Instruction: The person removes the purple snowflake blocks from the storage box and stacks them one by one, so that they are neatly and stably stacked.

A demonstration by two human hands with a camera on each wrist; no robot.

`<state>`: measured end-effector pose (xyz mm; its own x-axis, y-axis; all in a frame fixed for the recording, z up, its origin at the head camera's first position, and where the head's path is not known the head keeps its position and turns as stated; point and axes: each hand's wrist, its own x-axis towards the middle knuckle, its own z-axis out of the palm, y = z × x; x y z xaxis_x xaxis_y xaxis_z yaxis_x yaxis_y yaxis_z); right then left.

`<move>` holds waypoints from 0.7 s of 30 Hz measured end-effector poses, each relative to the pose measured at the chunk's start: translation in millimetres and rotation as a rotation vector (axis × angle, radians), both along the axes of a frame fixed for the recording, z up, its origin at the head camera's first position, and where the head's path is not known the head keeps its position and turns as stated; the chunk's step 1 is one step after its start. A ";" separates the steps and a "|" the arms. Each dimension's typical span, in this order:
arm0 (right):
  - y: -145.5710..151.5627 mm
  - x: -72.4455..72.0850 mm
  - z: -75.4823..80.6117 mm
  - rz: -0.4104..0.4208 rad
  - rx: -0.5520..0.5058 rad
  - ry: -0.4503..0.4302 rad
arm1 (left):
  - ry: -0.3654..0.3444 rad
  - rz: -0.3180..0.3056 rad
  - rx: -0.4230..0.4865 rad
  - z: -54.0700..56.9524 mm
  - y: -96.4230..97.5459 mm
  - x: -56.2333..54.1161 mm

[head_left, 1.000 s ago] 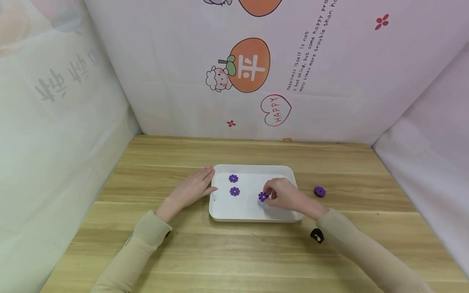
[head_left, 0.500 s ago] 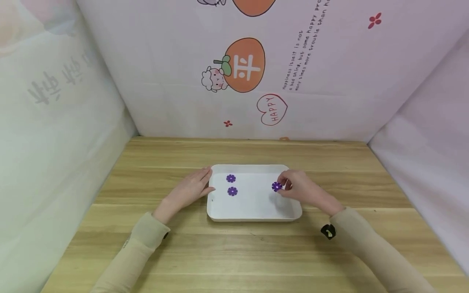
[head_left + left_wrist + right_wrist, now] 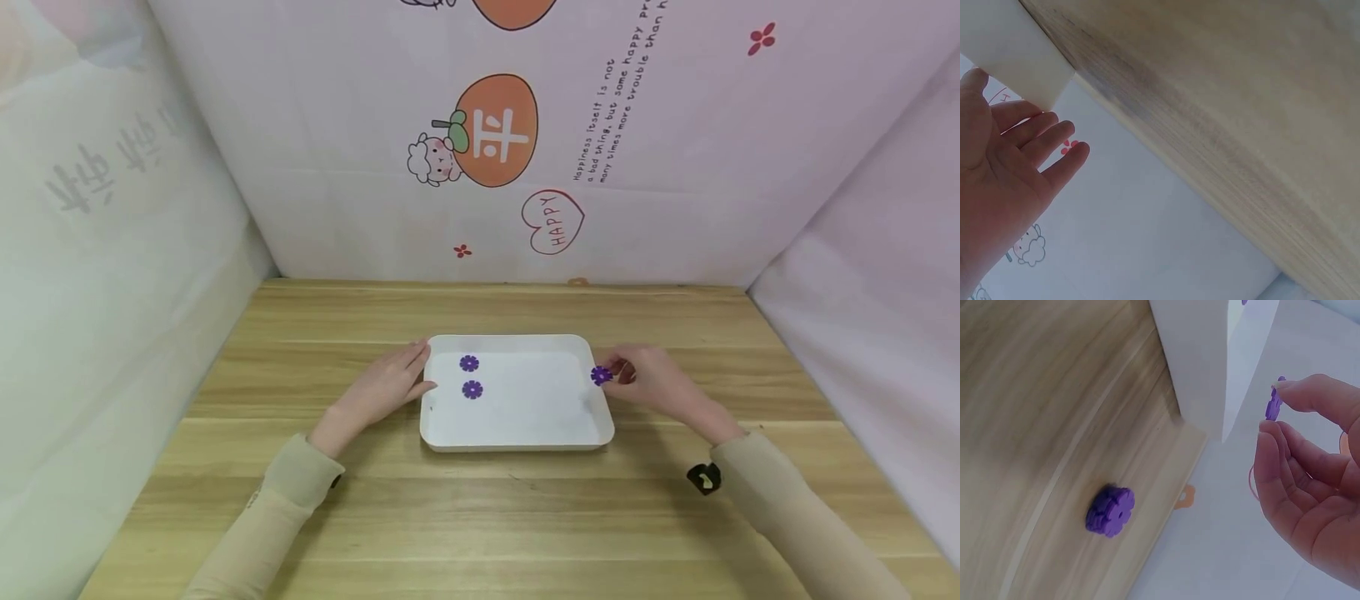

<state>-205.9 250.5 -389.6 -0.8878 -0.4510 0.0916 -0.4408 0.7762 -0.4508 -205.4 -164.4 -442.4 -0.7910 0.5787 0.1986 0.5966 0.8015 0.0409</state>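
Observation:
A white rectangular tray (image 3: pixel 525 443) lies on the wooden table, with two flat purple snowflake discs, one (image 3: pixel 469 363) behind the other (image 3: pixel 472 390), in its left part. My left hand (image 3: pixel 382 387) rests on the tray's left rim with its fingers extended. Over the right rim, my right hand (image 3: pixel 656 383) pinches another purple snowflake disc (image 3: pixel 602 376) between thumb and fingertips; the right wrist view shows this disc edge-on (image 3: pixel 1274 400), held above the table. A short stack of purple snowflake discs (image 3: pixel 1110 511) stands on the table beside the tray, hidden in the head view.
White printed cloth (image 3: pixel 360 183) walls off the back and both sides of the wooden table (image 3: pixel 480 533). A black wrist strap piece (image 3: pixel 704 478) shows beside the right sleeve.
My right hand has moved right from inside the tray to its right rim, carrying the pinched disc. The left hand and the two discs in the tray keep their places.

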 end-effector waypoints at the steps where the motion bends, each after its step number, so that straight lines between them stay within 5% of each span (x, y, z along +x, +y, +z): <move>1: 2.0 0.2 0.3 -0.005 0.004 0.004 | 0.000 0.001 -0.002 -0.3 -0.3 -0.1; 21: 41.2 -8.7 -7.7 -0.103 0.046 0.005 | 0.010 -0.005 -0.002 -2.9 -0.6 -1.2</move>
